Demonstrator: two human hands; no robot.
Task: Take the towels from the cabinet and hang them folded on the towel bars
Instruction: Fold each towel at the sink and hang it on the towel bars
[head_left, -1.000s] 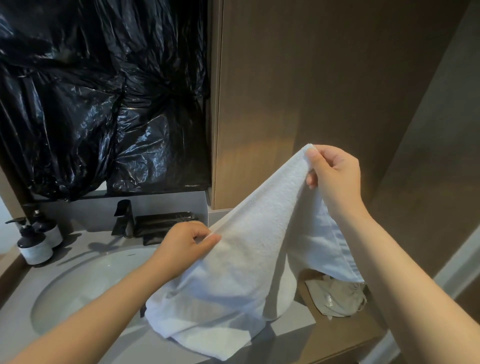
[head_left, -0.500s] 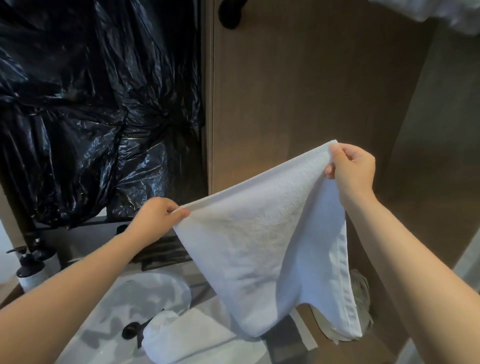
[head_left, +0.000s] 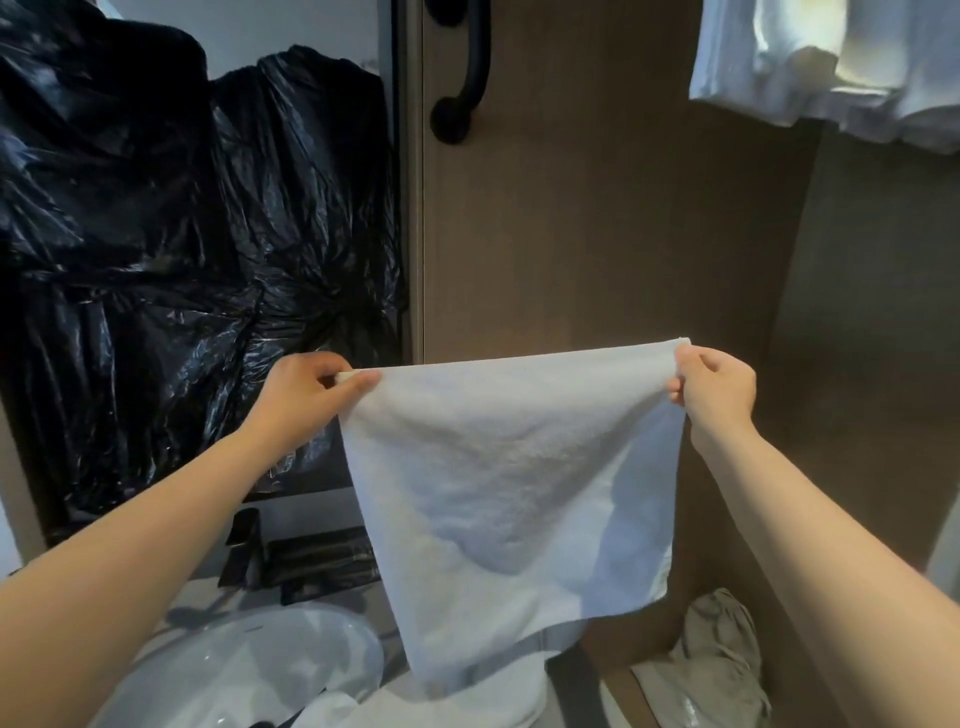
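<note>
While left hand and right hand pinch top corners, white towel hangs spread flat before cabinet door.

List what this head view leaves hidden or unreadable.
Head view:
Hanging white towels: cut by the top edge; their bar unseen.
Sink: cut by the bottom edge.
Whatever lies behind the held towel: hidden.
Surface behind the black plastic: covered.
Beige bundle, lower right: too dim to identify.
</note>
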